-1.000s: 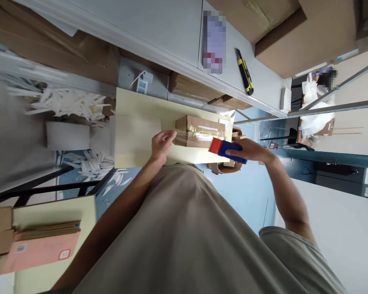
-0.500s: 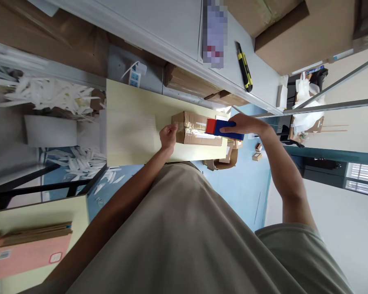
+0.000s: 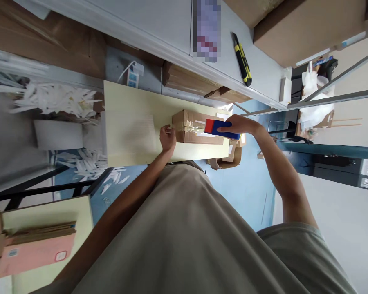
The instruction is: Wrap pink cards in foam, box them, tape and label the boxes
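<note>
A cardboard box [image 3: 202,139] lies on the pale yellow tabletop [image 3: 125,102], with shiny clear tape [image 3: 188,125] along its top and over its left end. My right hand [image 3: 234,123] is closed around a blue and red tape dispenser [image 3: 216,127], whose red end rests at or just above the box top. Close beside the left end of the box is my left hand [image 3: 168,139], its fingers loosely bent and slightly apart. Nothing shows in it, and whether a fingertip touches the box is hard to see.
A yellow and black utility knife [image 3: 243,61] lies on the grey shelf [image 3: 159,28] above the table. A power strip [image 3: 133,78] sits behind the tabletop. White paper strips [image 3: 61,100] are heaped at left. An open carton [image 3: 230,161] stands beyond the table's right end.
My left hand has loosened from a pinch at the box's left end and dropped slightly. The tape dispenser in my right hand has shifted slightly left. The view has turned a little.
</note>
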The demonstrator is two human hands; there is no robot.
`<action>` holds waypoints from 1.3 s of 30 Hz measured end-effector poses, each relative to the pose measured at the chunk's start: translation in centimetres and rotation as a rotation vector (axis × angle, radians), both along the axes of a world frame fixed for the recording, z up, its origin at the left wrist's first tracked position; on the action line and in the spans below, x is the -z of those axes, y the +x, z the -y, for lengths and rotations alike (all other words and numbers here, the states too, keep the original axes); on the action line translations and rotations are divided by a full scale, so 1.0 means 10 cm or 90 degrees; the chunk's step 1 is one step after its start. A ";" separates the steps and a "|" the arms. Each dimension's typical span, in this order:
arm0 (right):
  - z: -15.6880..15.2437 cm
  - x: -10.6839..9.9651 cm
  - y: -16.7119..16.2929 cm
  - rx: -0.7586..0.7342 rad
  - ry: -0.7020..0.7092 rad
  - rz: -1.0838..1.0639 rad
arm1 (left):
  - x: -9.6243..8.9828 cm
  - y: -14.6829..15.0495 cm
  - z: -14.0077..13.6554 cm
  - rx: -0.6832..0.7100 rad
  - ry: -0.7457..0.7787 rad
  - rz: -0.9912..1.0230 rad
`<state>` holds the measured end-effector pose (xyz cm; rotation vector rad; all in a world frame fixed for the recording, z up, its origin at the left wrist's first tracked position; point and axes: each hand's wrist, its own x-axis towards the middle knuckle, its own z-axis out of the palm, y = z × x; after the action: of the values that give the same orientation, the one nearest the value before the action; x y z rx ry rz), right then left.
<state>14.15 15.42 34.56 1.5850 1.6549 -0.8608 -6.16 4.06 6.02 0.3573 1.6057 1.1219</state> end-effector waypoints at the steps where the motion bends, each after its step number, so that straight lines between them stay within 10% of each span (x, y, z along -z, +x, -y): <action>1: 0.01 0.01 0.03 0.000 -0.001 -0.005 | -0.04 -0.01 -0.01 0.012 0.044 -0.013; 15: -0.12 0.44 0.50 -0.047 -0.036 -0.148 | -0.27 0.31 -0.17 0.007 0.067 -0.170; 22: -0.16 0.22 1.96 -0.029 -0.076 -0.158 | -0.22 0.36 -0.17 -0.012 0.028 -0.313; 27: -0.17 0.52 2.75 -0.028 -0.071 -0.163 | -0.19 0.40 -0.19 -0.030 0.022 -0.369; 39: 0.14 1.51 2.31 -0.030 0.051 -0.120 | -0.36 0.44 -0.22 -0.007 -0.043 -0.459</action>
<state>37.26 13.97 19.50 1.5512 1.8714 -0.9557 -1.73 6.28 9.62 0.7691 2.2637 0.9945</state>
